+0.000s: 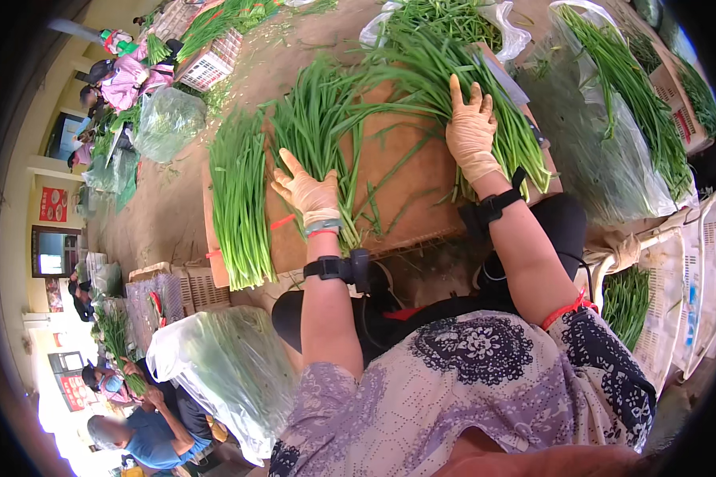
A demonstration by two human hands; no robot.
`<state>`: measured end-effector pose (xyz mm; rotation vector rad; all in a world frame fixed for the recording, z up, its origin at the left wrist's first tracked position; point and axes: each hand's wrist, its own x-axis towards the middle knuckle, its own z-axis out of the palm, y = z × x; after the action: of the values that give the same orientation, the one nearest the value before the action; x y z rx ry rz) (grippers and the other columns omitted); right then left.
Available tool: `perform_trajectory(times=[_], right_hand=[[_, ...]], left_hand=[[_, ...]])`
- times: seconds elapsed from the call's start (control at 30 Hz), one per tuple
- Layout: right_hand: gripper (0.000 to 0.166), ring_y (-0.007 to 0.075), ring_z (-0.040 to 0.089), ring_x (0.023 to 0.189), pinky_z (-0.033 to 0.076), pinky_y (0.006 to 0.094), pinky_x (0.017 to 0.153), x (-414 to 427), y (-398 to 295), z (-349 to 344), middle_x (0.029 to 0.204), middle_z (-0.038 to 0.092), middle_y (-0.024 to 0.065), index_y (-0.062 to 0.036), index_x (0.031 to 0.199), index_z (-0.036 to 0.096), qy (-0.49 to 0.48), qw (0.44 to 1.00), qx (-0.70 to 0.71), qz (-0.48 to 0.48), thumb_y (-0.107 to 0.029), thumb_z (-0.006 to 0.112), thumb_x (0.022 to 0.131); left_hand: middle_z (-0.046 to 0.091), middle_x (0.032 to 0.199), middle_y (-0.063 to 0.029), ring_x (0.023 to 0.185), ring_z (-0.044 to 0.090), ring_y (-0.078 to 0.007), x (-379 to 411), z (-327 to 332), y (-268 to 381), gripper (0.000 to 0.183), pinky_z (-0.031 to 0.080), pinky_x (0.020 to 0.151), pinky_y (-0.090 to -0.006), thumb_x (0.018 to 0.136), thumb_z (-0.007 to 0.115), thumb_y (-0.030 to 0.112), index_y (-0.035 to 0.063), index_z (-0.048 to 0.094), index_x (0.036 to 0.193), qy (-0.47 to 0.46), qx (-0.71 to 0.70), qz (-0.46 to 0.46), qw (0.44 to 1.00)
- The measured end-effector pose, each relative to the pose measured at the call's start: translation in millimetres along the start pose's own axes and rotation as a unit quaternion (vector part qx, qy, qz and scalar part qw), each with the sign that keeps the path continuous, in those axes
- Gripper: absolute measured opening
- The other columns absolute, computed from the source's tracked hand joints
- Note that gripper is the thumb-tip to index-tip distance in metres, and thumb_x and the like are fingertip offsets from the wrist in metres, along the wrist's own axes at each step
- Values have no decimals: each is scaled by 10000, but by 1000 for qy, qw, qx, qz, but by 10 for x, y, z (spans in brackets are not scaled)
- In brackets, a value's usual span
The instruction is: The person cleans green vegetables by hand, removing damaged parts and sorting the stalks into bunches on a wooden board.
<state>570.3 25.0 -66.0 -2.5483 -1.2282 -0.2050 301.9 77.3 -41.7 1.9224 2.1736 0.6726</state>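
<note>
My left hand (pixel 306 188), in a thin pale glove, rests with spread fingers on the middle pile of green leafy stalks (pixel 316 113), which look like garlic chives. Gloved the same way, my right hand (pixel 472 128) lies with fingers apart on a larger pile of these stalks (pixel 513 140) at the board's right. A neat bundle (pixel 238 203) lies at the left end of the brown wooden board (pixel 417 173). Loose leaves are scattered between my hands. Part of a flat metal blade (pixel 501 74) shows by the right pile.
Clear plastic bags (pixel 579 143) with greens stand at the right. Another filled bag (pixel 232 364) is at the lower left, near a person in a blue shirt (pixel 155 438) holding greens. White plastic crates (pixel 662 286) stand at the lower right. Other people work at the far left.
</note>
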Motion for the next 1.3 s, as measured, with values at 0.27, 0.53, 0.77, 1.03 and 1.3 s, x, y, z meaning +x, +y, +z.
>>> perform_trajectory(times=[0.27,0.53,0.77,1.03,1.3], right_hand=[[748,367,420,1250,371,493,977,-102,-64,-388,1403,387,122,-192,1447,289,23,992,-9,-121,-217,646,791],[827,355,484,1183,484,365,876,-1111,-613,-391,1236,509,208,3,1294,440,-172,844,83,-502,-382,762,636],[430,245,593,777,511,349,626,-1453,-644,-444,888,557,88,-38,1029,560,-130,853,132,-488,-320,698,734],[69,261,624,593,482,395,455,-1846,-611,-155,662,599,92,-94,824,555,-118,839,252,-467,-148,535,787],[127,333,634,721,512,408,613,-1672,-440,-1781,797,625,137,-82,914,585,-429,533,366,-631,-163,571,817]], left_hand=[[192,1488,-268,1380,140,-472,-144,-230,182,1035,138,1109,-559,738,727,424,193,80,1513,-56,60,189,978],[249,1527,-88,1431,116,-331,-46,-325,216,631,40,1126,-571,818,637,445,355,407,1399,-282,179,454,826],[194,1549,-73,1447,24,-297,105,-335,58,548,13,1140,-533,846,622,401,349,458,1367,-378,173,413,810],[201,1546,-69,1444,58,-297,97,-253,64,571,75,1139,-537,873,581,351,354,383,1409,-351,199,430,808],[206,1543,-81,1443,62,-302,43,-207,-10,604,69,1138,-534,883,559,364,338,327,1440,-327,217,434,811]])
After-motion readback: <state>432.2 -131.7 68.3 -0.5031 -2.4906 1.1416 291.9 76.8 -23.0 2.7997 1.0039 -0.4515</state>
